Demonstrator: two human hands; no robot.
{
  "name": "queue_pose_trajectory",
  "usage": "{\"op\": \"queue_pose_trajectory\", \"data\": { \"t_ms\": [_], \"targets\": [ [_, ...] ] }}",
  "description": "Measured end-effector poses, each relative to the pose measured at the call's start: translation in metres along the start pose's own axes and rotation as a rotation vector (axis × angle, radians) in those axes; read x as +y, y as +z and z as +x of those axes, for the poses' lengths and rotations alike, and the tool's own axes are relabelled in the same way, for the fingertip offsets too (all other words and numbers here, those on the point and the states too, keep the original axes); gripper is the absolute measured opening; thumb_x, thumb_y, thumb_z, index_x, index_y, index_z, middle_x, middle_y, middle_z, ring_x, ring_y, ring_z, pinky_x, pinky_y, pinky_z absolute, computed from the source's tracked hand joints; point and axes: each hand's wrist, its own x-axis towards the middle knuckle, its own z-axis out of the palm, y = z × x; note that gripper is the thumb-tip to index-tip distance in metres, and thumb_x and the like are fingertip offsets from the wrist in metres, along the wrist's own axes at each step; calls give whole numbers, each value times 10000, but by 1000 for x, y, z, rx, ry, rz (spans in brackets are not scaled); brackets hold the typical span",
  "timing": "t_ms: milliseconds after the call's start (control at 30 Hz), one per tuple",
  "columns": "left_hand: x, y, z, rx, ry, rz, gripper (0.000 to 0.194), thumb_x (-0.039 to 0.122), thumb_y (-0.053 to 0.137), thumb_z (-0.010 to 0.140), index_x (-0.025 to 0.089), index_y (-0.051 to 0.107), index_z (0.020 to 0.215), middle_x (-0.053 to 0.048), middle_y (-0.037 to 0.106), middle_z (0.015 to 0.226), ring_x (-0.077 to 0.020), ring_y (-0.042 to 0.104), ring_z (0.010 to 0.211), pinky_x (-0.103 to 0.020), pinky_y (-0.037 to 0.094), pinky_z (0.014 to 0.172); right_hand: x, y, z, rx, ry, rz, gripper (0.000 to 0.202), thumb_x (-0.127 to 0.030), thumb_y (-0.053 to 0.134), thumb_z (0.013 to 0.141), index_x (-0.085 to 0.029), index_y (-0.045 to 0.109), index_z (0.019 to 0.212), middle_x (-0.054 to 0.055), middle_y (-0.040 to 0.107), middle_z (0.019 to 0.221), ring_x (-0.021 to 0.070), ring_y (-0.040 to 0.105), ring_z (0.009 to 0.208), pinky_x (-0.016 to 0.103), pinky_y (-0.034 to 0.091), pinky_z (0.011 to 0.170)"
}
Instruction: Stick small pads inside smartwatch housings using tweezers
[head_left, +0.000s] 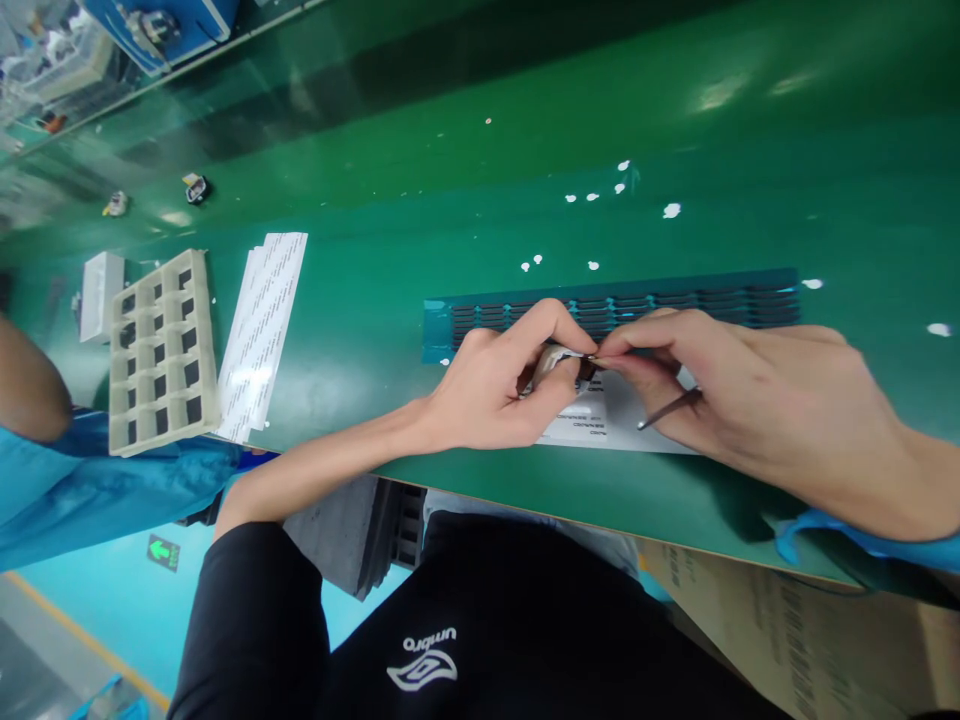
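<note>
My left hand (pixel 506 385) is closed, pinching a small white-and-black part (pixel 551 362) between thumb and fingers. Close against it, the thumb and forefinger of my right hand (pixel 720 385) are pressed together at the part's edge; whatever tiny piece lies between them is too small to name. A thin dark metal rod-like tool (pixel 670 408) is tucked in the same hand, its end poking out below the fingers. Beneath both hands lies a white printed sheet (pixel 577 430), partly covered. Just behind them is a blue-green film strip (pixel 437 330) carrying rows of narrow black pieces.
Small white scraps (pixel 671 210) are scattered over the green table (pixel 360 300). To the left lie a beige compartment tray (pixel 161 350) with dark pieces, white printed sheets (pixel 266 330) and a white box (pixel 101 295). Another person's arm (pixel 30 385) is at the left edge.
</note>
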Motion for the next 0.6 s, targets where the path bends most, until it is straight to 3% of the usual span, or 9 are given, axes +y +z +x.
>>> {"op": "queue_pose_trajectory", "data": {
  "t_ms": [100, 200, 300, 367, 500, 600],
  "targets": [
    [0, 2, -1, 62, 17, -9, 114, 193, 619, 1017, 219, 532, 947, 151, 452, 548, -12, 408, 408, -150, 287, 418, -3, -3, 0, 57, 10, 29, 113, -172, 574, 1104, -273, 603, 1145, -62, 801, 876, 90, 685, 630, 293, 379, 495],
    [0, 4, -3, 126, 40, 16, 138, 237, 630, 1031, 222, 529, 937, 139, 494, 564, -6, 388, 387, -156, 247, 396, -5, -10, 3, 69, 76, 212, 97, -218, 621, 1096, -304, 653, 1125, -98, 738, 745, 56, 605, 547, 268, 359, 481],
    [0, 4, -4, 123, 100, 33, 129, 238, 633, 1043, 225, 530, 966, 139, 514, 564, -2, 392, 381, -153, 250, 398, -4, -14, 8, 6, 235, 491, 107, -384, 640, 1103, -312, 717, 1084, -88, 621, 620, 55, 485, 477, 255, 384, 490],
    [-1, 3, -4, 89, 138, 37, 122, 215, 641, 1031, 230, 522, 1013, 145, 538, 580, 1, 424, 389, -145, 265, 406, -3, -12, 10, -66, 329, 642, 237, -504, 634, 1094, -302, 743, 1033, -69, 635, 629, 62, 493, 489, 258, 409, 503],
    [-3, 0, -5, -30, 100, 132, 193, 297, 602, 1068, 228, 503, 1219, 100, 698, 727, -18, 505, 425, -171, 306, 415, -1, -6, 11, -285, 563, 914, 519, -773, 624, 1002, -272, 721, 914, -40, 665, 625, 78, 439, 447, 278, 318, 409],
    [-6, -4, -3, -77, 113, 222, 249, 401, 542, 1122, 205, 546, 1276, 61, 725, 761, -42, 576, 482, -188, 348, 451, 2, -9, 13, -351, 681, 939, 634, -898, 654, 892, -273, 745, 941, -17, 683, 668, 113, 512, 508, 292, 334, 426]
  ]
}}
